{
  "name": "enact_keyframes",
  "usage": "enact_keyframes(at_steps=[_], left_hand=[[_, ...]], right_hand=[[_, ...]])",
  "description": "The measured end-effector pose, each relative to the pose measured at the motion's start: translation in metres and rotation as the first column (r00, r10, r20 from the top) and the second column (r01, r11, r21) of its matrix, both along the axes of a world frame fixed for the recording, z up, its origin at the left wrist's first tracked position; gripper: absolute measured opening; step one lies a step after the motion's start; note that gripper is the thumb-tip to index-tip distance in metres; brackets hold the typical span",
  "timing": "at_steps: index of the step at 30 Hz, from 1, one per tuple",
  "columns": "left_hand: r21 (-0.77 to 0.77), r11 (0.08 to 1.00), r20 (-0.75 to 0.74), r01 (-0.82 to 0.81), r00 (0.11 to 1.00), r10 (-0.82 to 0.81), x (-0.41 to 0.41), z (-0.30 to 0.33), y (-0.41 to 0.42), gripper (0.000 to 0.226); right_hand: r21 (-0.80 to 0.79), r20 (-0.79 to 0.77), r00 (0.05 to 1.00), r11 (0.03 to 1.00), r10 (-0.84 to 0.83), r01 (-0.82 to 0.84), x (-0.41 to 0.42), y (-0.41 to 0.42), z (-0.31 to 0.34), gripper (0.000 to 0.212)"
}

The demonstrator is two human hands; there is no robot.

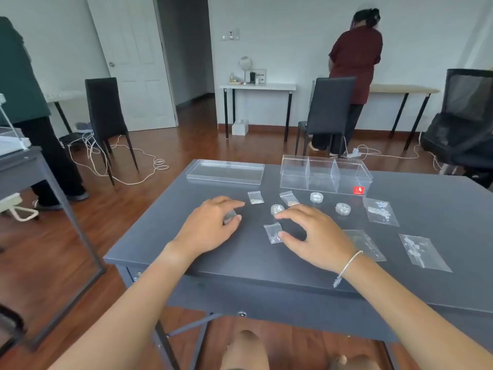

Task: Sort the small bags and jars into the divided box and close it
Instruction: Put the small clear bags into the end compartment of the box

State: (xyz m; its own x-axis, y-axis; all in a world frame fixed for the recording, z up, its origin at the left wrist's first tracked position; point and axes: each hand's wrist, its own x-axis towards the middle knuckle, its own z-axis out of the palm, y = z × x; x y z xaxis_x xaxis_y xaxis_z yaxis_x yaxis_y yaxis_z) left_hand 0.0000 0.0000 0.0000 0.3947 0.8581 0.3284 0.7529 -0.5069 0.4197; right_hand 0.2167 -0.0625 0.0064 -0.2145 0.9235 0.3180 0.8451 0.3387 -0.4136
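Note:
A clear divided box (325, 174) with a red sticker stands open at the far side of the grey table (240, 263). Its clear lid (225, 171) lies flat to the left of it. My left hand (210, 225) pinches a small bag (230, 217) between thumb and fingers just above the table. My right hand (317, 236) hovers with fingers spread, its thumb touching another small bag (272, 232) and its fingertips near a small clear jar (277, 209). Two more jars (316, 197) (343, 208) and several bags, small (255, 197) and large (424, 252), lie scattered.
Black chairs (329, 113) (464, 121) stand behind the table. A person in a dark red top (354, 57) faces the far wall; another person stands at the left edge. White cables (128, 158) trail on the wooden floor. A grey desk (24, 161) sits at left.

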Motion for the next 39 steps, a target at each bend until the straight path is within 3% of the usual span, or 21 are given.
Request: enact_keyframes(at_steps=[11, 23, 28, 33, 39], left_hand=[[-0.047, 0.996, -0.155, -0.079, 0.985, 0.071, -0.005, -0.004, 0.019, 0.031], [-0.126, 0.992, 0.027, -0.029, 0.999, 0.033, -0.004, 0.001, 0.031, 0.036], [-0.199, 0.98, 0.191, -0.011, 0.98, 0.05, 0.001, 0.01, 0.037, 0.03], [-0.287, 0.957, 0.309, 0.048, 0.95, 0.045, 0.011, 0.029, 0.042, 0.028], [-0.278, 0.955, 0.313, 0.106, 0.95, -0.015, 0.035, 0.049, 0.06, 0.032]], right_hand=[[-0.091, 0.071, 0.997, 0.995, 0.035, -0.028, -0.01, 0.029, -0.012, 0.033], [-0.254, -0.132, 0.985, 0.957, 0.109, -0.14, -0.009, 0.041, -0.005, 0.036], [-0.265, -0.246, 0.964, 0.949, 0.104, -0.17, -0.001, 0.045, 0.008, 0.039], [-0.245, -0.373, 0.927, 0.961, 0.027, -0.127, 0.022, 0.055, 0.029, 0.041], [-0.207, -0.405, 0.91, 0.978, -0.085, -0.001, 0.053, 0.074, 0.049, 0.039]])
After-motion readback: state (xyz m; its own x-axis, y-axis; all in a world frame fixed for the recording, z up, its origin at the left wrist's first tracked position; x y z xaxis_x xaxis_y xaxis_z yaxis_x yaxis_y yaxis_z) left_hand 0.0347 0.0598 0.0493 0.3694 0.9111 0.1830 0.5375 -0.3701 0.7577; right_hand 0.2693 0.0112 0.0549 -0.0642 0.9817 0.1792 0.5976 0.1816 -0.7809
